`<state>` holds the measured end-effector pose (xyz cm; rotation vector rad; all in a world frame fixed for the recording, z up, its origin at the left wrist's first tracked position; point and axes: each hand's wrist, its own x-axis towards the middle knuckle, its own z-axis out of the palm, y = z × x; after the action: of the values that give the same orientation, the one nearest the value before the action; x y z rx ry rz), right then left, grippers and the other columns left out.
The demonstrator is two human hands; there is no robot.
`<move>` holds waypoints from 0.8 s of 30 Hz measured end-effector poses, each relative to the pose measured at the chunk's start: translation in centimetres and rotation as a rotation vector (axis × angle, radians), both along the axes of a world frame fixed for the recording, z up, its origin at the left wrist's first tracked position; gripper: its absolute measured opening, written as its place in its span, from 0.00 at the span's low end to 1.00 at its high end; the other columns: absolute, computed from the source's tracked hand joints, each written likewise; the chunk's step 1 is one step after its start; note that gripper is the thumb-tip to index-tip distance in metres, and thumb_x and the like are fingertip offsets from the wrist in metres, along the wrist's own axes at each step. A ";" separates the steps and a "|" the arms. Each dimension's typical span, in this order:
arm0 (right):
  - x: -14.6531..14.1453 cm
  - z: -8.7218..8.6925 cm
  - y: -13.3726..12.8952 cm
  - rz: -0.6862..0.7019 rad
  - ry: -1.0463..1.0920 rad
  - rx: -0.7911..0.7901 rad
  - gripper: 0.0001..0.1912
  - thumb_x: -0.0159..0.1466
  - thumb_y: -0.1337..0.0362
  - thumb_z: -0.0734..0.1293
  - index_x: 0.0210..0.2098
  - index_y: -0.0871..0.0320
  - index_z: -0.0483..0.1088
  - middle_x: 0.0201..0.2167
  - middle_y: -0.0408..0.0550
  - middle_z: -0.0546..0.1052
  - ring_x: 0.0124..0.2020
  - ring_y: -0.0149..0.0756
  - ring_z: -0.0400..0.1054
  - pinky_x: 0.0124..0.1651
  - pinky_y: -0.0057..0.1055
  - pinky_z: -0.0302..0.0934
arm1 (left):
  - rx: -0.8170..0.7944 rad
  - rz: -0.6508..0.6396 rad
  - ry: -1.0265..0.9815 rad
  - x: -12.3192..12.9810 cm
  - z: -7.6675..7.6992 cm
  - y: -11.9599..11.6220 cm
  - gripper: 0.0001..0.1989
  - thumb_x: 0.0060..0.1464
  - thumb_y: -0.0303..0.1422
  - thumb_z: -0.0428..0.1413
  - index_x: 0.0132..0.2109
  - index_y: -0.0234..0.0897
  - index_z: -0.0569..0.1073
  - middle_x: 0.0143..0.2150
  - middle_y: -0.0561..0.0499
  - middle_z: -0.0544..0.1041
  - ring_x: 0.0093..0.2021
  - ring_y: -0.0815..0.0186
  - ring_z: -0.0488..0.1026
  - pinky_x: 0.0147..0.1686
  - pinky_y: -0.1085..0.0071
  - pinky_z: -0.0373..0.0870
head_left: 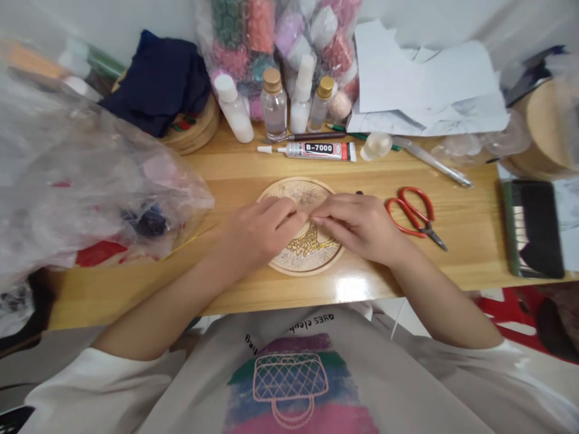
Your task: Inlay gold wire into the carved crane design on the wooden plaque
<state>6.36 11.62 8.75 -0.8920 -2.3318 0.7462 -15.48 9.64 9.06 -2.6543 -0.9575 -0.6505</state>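
Observation:
A round wooden plaque (301, 267) with line drawings lies flat on the table, and shiny gold strands (304, 243) form a pattern across its middle. My left hand (266, 228) rests over its left side, thumb and forefinger pinched together. From the right, my right hand (362, 224) pinches close to the left fingertips, over the plaque's centre. Whatever is between the fingertips is too small or hidden to name. To the right of my right hand lie red-handled pliers or snips (416, 216); a B-7000 glue tube (319, 150) lies behind the plaque.
Several bottles (275, 111) stand at the back before a bag of colourful rolls (289, 36). Clear plastic bags (90, 187) cover the left side. Paper sheets (425, 84), a silver pen-like tool (434, 161) and a phone (536, 229) are on the right. Dark blue cloth (165, 78) sits back left.

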 end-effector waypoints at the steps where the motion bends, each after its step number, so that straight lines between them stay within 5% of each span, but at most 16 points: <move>1: 0.0 0.1 0.0 0.002 0.018 -0.028 0.10 0.70 0.66 0.62 0.36 0.58 0.74 0.31 0.46 0.80 0.32 0.31 0.72 0.34 0.28 0.62 | -0.003 -0.003 -0.005 0.0 0.0 -0.1 0.09 0.65 0.25 0.51 0.39 0.36 0.75 0.33 0.52 0.78 0.32 0.68 0.74 0.28 0.72 0.67; 14: 0.0 0.4 0.1 0.010 0.045 -0.091 0.10 0.69 0.66 0.63 0.31 0.59 0.70 0.29 0.46 0.75 0.31 0.30 0.68 0.35 0.27 0.62 | 0.000 -0.084 0.009 -0.2 0.3 -0.2 0.07 0.66 0.24 0.51 0.42 0.32 0.74 0.33 0.51 0.80 0.32 0.68 0.77 0.29 0.73 0.70; 24: 0.6 0.3 0.1 -0.037 0.088 -0.076 0.03 0.66 0.68 0.67 0.38 0.60 0.73 0.31 0.45 0.76 0.27 0.27 0.68 0.31 0.25 0.62 | -0.397 0.030 -0.237 -0.2 0.1 -0.7 0.09 0.66 0.25 0.50 0.42 0.35 0.75 0.37 0.52 0.81 0.36 0.70 0.77 0.36 0.75 0.72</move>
<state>6.92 11.74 9.05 -0.9136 -2.2171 0.8459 -15.65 8.94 9.17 -2.9392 -1.3094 -0.8621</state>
